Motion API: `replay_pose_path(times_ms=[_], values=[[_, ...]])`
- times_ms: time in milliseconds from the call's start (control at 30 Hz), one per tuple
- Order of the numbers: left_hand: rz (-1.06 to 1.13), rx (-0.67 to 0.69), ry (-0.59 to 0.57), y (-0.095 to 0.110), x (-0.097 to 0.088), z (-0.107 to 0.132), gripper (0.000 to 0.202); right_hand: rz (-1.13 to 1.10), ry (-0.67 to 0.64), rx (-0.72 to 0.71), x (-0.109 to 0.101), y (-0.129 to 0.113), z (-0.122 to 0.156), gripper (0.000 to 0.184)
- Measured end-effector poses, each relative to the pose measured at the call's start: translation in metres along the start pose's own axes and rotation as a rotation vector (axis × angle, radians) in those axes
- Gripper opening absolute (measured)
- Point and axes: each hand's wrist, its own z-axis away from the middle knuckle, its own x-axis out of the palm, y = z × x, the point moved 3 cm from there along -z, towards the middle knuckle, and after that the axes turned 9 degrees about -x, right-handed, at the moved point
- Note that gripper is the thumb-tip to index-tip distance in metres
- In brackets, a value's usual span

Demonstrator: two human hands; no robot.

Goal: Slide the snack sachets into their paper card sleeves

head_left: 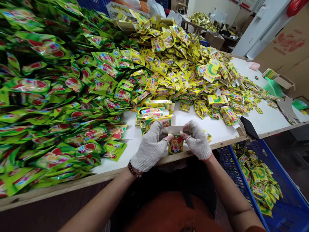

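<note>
Clock bearings are taken from the held carton, twelve pointing away from the person.

The small yellow-green printed cardboard carton [175,145] is held at the wooden front edge of the table, a white flap raised at its top. It is judged light, with thin walls that would crease or crush under pressure; the side edges offer the safest hold, the flap the weakest. Knitted cloth should grip its glossy face adequately.

The left hand [152,145], in an off-white fingerless knitted glove, lies at nine o'clock, half curled, thumb against the carton's side. The similarly gloved right hand [197,140], at three o'clock, is curled tighter, pinching the upper corner.

A blue plastic crate [285,201] holding yellow packets sits at four o'clock, below the white tabletop [210,124]. Printed cartons [154,112] lie stacked at eleven. A flat black object [249,128] rests near three. Beyond, green foil packets [72,84] are heaped at ten, yellow foil packets [169,61] at twelve.
</note>
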Motion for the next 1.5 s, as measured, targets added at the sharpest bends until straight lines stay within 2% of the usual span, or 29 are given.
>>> replay_pose_path(times_ms=[67, 133, 233, 300, 433, 533, 600, 667, 767, 800, 867, 933, 1000, 1067, 1100, 1167, 1200, 1267, 1300, 1333, 1367, 1400, 1433, 1500], values=[[-0.062, 0.026, -0.026, -0.002, 0.0, -0.001, 0.038, 0.003, 0.023, -0.032, 0.001, 0.001, 0.0, 0.029], [-0.185, 0.114, -0.014, -0.002, -0.002, 0.001, 0.025, 0.093, -0.002, -0.116, 0.001, -0.004, 0.001, 0.023], [-0.244, 0.251, 0.007, 0.005, -0.006, 0.007, 0.022, 0.17, -0.051, -0.231, -0.001, -0.017, 0.002, 0.015], [-0.241, 0.224, -0.008, 0.012, -0.008, 0.009, 0.024, 0.17, -0.088, -0.211, -0.002, -0.023, 0.001, 0.017], [-0.271, 0.03, -0.056, 0.025, -0.009, 0.006, 0.028, 0.146, -0.088, -0.075, -0.004, -0.024, -0.002, 0.016], [-0.304, 0.049, -0.052, 0.027, -0.01, 0.004, 0.025, 0.117, -0.086, -0.069, -0.004, -0.023, -0.004, 0.013], [-0.336, 0.189, -0.052, 0.024, -0.011, 0.007, 0.021, 0.113, -0.106, -0.127, -0.006, -0.022, -0.003, 0.012], [-0.404, 0.45, -0.04, 0.021, -0.013, 0.013, 0.018, 0.101, -0.144, -0.218, -0.01, -0.021, 0.0, 0.013], [-0.604, 0.841, -0.002, 0.015, -0.014, 0.026, 0.027, 0.099, -0.217, -0.364, -0.016, -0.017, 0.009, 0.021], [-0.678, 0.915, 0.009, 0.014, -0.014, 0.029, 0.03, 0.114, -0.232, -0.407, -0.017, -0.016, 0.013, 0.025], [-0.785, 0.971, 0.026, 0.017, -0.011, 0.032, 0.026, 0.154, -0.235, -0.468, -0.015, -0.014, 0.019, 0.032], [-0.792, 0.954, 0.014, 0.024, -0.009, 0.03, 0.019, 0.17, -0.223, -0.465, -0.009, -0.012, 0.021, 0.034], [-0.733, 0.873, -0.038, 0.033, -0.009, 0.023, 0.019, 0.15, -0.173, -0.367, -0.005, -0.011, 0.019, 0.03], [-0.711, 0.771, -0.052, 0.042, -0.011, 0.012, 0.025, 0.072, -0.018, -0.178, -0.013, -0.01, 0.016, 0.019], [-0.745, 0.717, -0.024, 0.045, -0.013, 0.005, 0.027, -0.018, 0.114, -0.084, -0.024, -0.009, 0.017, 0.014], [-0.885, 0.606, 0.072, 0.05, -0.018, -0.011, 0.029, -0.359, 0.406, 0.038, -0.057, -0.009, 0.023, 0.01], [-0.964, 0.548, 0.108, 0.051, -0.02, -0.019, 0.031, -0.626, 0.537, 0.031, -0.077, -0.009, 0.028, 0.011], [-1.086, 0.441, 0.132, 0.05, -0.021, -0.031, 0.039, -1.195, 0.665, -0.083, -0.113, -0.012, 0.036, 0.012], [-1.12, 0.4, 0.121, 0.049, -0.021, -0.036, 0.04, -1.396, 0.697, -0.139, -0.127, -0.014, 0.041, 0.014], [-1.132, 0.37, 0.102, 0.047, -0.019, -0.038, 0.038, -1.474, 0.704, -0.155, -0.137, -0.015, 0.044, 0.014], [-1.117, 0.353, 0.082, 0.045, -0.017, -0.039, 0.035, -1.468, 0.699, -0.146, -0.14, -0.015, 0.047, 0.013], [-1.072, 0.342, 0.067, 0.043, -0.015, -0.039, 0.031, -1.372, 0.681, -0.103, -0.137, -0.015, 0.049, 0.011], [-0.989, 0.33, 0.063, 0.041, -0.012, -0.037, 0.028, -1.21, 0.656, -0.042, -0.129, -0.014, 0.05, 0.009], [-0.689, 0.287, 0.072, 0.037, -0.007, -0.03, 0.026, -0.821, 0.59, 0.086, -0.101, -0.01, 0.048, 0.01]])
